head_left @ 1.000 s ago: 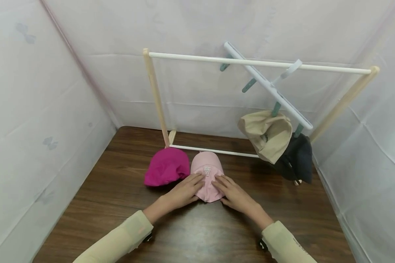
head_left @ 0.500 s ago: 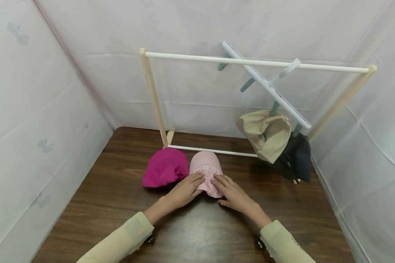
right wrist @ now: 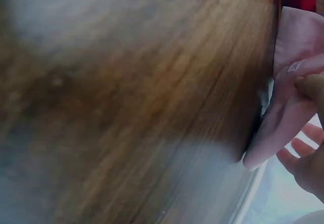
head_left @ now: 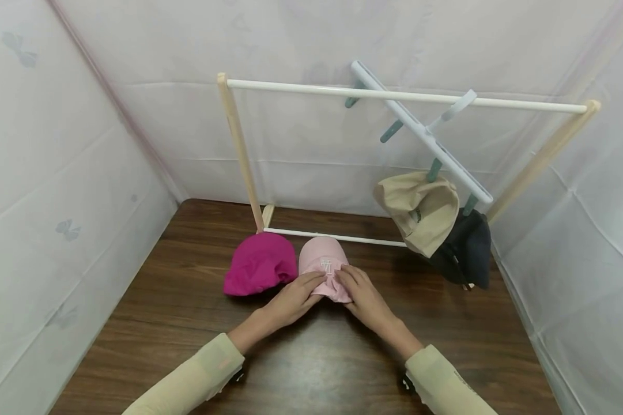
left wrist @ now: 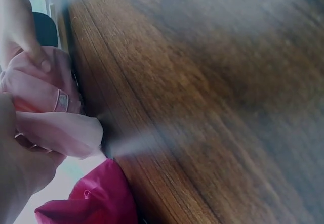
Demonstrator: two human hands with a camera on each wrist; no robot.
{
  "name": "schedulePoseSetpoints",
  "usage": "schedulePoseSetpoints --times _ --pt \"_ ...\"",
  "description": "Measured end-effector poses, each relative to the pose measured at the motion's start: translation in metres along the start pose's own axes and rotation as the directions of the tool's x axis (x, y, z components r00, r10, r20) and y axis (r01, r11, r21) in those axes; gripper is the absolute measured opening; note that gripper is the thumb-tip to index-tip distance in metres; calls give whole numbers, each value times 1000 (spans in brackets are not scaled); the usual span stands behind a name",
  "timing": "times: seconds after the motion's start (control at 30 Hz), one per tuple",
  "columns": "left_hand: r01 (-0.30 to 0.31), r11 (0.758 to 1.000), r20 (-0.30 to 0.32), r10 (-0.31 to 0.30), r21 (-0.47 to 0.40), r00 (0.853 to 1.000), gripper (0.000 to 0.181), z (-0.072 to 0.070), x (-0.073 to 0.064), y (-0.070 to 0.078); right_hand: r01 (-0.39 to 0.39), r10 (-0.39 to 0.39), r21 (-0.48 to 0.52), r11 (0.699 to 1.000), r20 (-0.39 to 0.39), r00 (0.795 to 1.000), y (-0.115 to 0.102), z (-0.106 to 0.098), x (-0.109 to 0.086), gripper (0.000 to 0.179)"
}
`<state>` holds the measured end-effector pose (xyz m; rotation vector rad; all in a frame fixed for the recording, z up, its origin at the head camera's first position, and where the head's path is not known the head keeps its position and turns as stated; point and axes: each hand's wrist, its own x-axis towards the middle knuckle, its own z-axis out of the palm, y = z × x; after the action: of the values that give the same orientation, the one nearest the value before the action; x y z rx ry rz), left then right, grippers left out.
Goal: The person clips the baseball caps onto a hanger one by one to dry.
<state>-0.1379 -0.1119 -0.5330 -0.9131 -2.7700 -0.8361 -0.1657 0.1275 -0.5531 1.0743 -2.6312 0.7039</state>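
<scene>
A pink baseball cap point(head_left: 324, 256) with white stitched letters lies on the brown table, its crown side up. My left hand point(head_left: 294, 298) grips its near left edge, fingers over the cloth. On the near right edge, my right hand point(head_left: 367, 300) holds the cap with fingertips on top. In the right wrist view, the right thumb presses the rim of the pink cap point(right wrist: 286, 118) while the fingers lie on the other side. In the left wrist view, the left hand point(left wrist: 30, 168) has fingers behind a pink flap. A magenta cap point(head_left: 261, 264) rests just left of the pink one.
Behind the caps stands a rack with a white top rail point(head_left: 311, 89) and wooden posts. A pale blue clip hanger point(head_left: 420, 129) hangs on the rail, a beige cap point(head_left: 420, 213) and a dark cap point(head_left: 469, 248) clipped to its near end. White curtains point(head_left: 67, 230) enclose the table.
The pink cap's near edge has been drawn up and folded inward, so the cap looks shorter. My right hand has shifted slightly forward and closed on the edge. The magenta cap stays put.
</scene>
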Motion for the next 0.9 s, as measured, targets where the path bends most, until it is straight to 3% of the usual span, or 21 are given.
schedulePoseSetpoints --times 0.27,0.53,0.9 --pt "2 1000 -19 -2 -13 1000 56 -4 0 0 -35 36 24 999 -13 999 0 -4 7 55" --pt "-23 1000 -82 23 4 996 47 -4 2 -6 -24 26 31 999 -56 998 2 -4 13 41" --pt "-15 1000 -65 14 -20 998 44 -7 1 -9 -44 47 62 997 -43 998 1 -7 15 41"
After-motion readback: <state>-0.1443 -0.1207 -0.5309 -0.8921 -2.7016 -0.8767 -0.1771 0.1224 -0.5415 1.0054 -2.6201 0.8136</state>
